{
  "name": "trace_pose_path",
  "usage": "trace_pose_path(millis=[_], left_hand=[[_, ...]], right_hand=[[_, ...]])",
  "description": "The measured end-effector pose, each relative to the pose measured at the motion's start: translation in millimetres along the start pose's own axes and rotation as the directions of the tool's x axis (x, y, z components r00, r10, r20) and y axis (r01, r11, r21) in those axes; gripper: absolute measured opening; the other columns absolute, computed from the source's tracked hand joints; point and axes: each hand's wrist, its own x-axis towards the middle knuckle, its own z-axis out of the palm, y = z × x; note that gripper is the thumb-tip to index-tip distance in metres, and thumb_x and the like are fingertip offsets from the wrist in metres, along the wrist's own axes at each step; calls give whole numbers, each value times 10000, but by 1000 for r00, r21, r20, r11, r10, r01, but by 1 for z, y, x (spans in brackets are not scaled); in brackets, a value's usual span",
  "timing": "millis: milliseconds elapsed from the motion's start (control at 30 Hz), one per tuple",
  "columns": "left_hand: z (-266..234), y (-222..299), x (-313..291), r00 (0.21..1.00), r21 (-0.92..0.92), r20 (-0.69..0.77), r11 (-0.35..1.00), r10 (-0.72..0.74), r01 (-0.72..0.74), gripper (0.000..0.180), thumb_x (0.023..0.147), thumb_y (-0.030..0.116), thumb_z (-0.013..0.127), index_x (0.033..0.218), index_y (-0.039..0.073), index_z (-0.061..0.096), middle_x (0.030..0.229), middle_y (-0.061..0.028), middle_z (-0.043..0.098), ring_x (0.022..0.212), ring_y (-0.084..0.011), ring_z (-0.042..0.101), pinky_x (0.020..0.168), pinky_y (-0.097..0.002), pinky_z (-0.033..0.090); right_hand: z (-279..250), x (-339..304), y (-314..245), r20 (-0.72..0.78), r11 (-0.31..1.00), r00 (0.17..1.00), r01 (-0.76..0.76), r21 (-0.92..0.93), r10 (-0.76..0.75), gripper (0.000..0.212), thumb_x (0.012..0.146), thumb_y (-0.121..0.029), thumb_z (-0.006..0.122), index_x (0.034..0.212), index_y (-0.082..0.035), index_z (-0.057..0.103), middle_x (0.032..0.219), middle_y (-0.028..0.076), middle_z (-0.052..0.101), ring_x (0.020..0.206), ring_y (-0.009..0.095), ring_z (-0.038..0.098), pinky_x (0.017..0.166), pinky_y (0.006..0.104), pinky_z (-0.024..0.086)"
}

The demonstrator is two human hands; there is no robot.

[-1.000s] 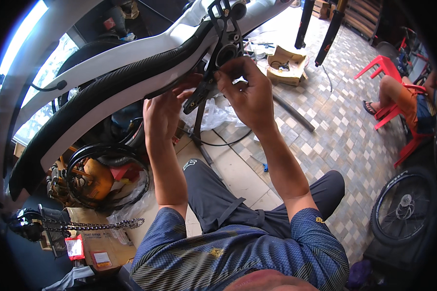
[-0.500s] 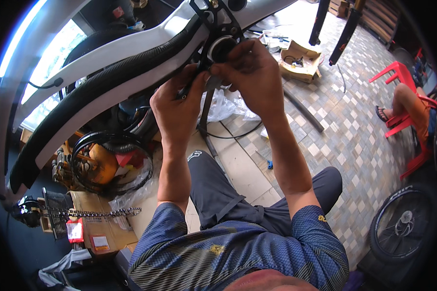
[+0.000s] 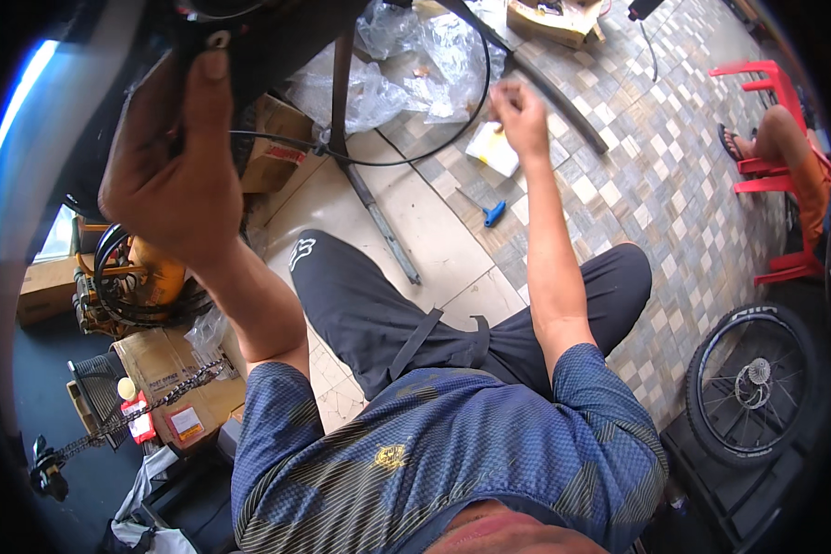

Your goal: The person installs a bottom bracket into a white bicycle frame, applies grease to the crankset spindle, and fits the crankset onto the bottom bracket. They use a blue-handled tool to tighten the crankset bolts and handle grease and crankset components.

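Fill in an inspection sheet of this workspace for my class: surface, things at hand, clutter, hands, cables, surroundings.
Surface: tiled floor, plain pale tiles beside a checkered pattern.
Things at hand: bicycle frame, dark and partly out of view; chain at lower left.
Clutter: clear plastic wrapping, blue-handled tool, cardboard box.
Hands: left hand at the frame, thumb by a small metal fitting; right hand away from it, fingers curled, any small content unclear.
Cables: thin black cable curving between the hands.
Surroundings: bicycle wheel, red plastic chair and another person's leg, all at right.
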Motion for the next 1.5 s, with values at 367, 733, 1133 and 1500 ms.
trace_pose_path(millis=[367,733,1133,1500], left_hand=[[-1,2,2,1000,66,11,997,26,-26,218,852,19,794,1057,-41,749,858,-56,755,706,-49,626,637,-193,494],[0,8,10,993,-49,115,999,6,0,252,811,41,799,1057,4,754,855,-112,755,744,-149,728,701,-259,552],[-4,-1,13,988,-98,111,991,106,-95,212,856,126,773,1030,8,745,878,-160,746,776,-286,744,707,-333,564],[-6,1,13,986,-125,121,988,111,-96,213,862,118,760,1031,-11,739,902,-180,742,782,-334,733,707,-367,568]], right_hand=[[-36,-163,252,399,298,868,312,-902,296,500,953,-131,525,1443,-227,527,1258,99,629,1273,309,545,1086,499,406],[-28,-80,112,-181,794,968,29,-607,-174,385,891,-123,606,1270,-77,554,963,171,690,871,369,695,774,442,552],[15,-185,-276,-53,647,663,706,-288,-747,328,923,-63,713,1219,35,610,1109,176,704,1021,280,695,915,357,534],[35,-181,-278,-66,713,736,625,-319,-674,253,917,-80,727,1150,-11,657,1097,143,718,974,291,694,883,352,527]])
